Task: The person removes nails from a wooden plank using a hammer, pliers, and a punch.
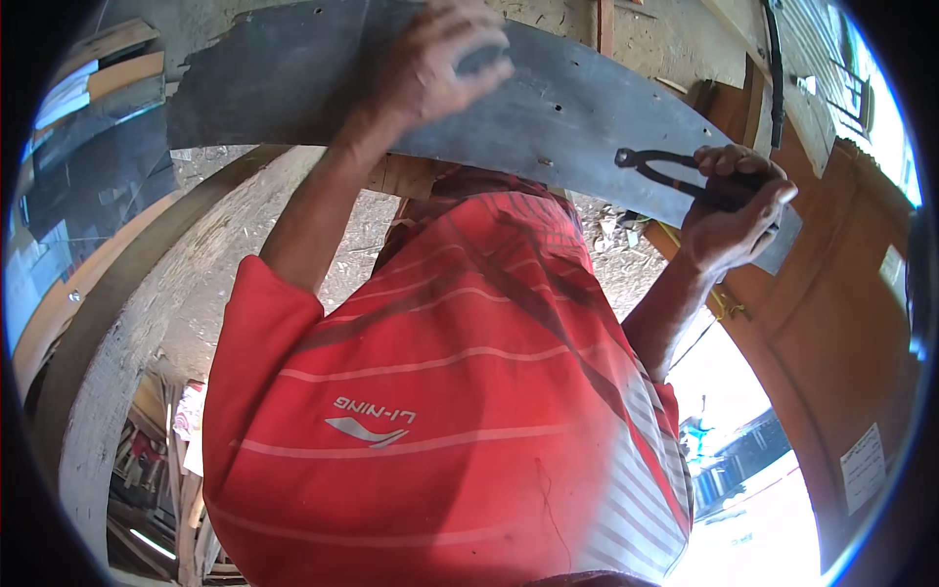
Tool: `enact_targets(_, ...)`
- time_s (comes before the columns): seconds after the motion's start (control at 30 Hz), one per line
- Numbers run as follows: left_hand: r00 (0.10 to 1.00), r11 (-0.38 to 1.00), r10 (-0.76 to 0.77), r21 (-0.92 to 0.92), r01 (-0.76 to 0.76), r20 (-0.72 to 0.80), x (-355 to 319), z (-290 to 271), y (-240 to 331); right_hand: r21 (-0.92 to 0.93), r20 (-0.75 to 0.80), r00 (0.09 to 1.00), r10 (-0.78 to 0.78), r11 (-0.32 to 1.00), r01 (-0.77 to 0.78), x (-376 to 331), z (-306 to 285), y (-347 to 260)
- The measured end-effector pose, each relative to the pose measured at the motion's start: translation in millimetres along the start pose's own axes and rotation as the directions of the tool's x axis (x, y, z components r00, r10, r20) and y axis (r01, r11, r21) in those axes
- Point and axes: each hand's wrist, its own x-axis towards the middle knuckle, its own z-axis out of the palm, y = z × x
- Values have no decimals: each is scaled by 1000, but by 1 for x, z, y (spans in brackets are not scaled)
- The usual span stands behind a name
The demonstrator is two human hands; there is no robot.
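Note:
A long dark grey sheet with small holes along it lies across the far side, in front of my body. Over its middle is my left hand, slightly blurred, its thumb and fingers apart and nothing visible between them. On the right, my right hand is closed around a pair of dark pincers. Their two curved arms come out of my fist and meet at a small tip pointing left, above the sheet's right part. The rest of the tool is hidden in my palm.
A brown wooden panel stands close on the right. A thick pale timber beam runs along the left, with dark glossy panels beyond it. Wood scraps are piled at lower left. Debris-covered ground shows below the sheet.

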Motion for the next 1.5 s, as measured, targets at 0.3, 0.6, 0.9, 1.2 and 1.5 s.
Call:
enact_targets(0.3,930,973,229,-106,-207,288,-70,54,73,-257,-32,999,14,966,-21,-51,-40,-8)
enact_targets(0.6,944,1000,11,19,-18,330,-78,52,103,-269,151,988,33,963,9,-56,-80,-7)
enact_targets(0.9,970,996,-37,-69,55,242,-84,72,156,-112,358,925,124,990,-90,-52,-83,-11)
enact_targets(1.2,953,915,-303,277,293,-7,-135,50,133,224,475,877,74,954,-202,-43,-32,1)
enact_targets(1.5,960,938,-267,205,280,-89,-139,56,121,249,592,796,126,911,-329,-39,5,9)
